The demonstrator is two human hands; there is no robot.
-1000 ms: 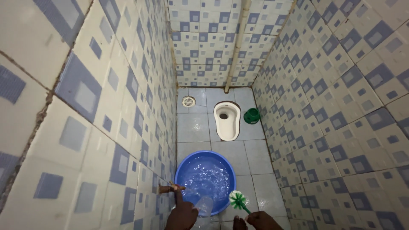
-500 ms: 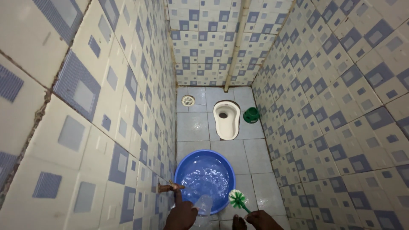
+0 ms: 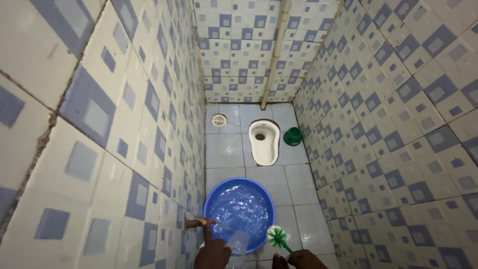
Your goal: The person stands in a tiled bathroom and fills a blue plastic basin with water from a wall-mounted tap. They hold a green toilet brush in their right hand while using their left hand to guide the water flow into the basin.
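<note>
Left hand [image 3: 213, 251] gripping clear plastic cup [image 3: 238, 241] over round blue basin [image 3: 239, 211]; right hand [image 3: 304, 259] clutching green-and-white bristly toilet brush [image 3: 277, 236].

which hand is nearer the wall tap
Left. The left hand reaches up with a finger at the wall tap; the right hand, holding the green brush, is off to its right.

A narrow stall has walls [image 3: 388, 99] tiled in blue and cream squares, a wet grey tiled floor [image 3: 226, 149], a round drain [image 3: 219, 119], a white squat pan [image 3: 263, 141] and a corner pipe [image 3: 275, 52].
</note>
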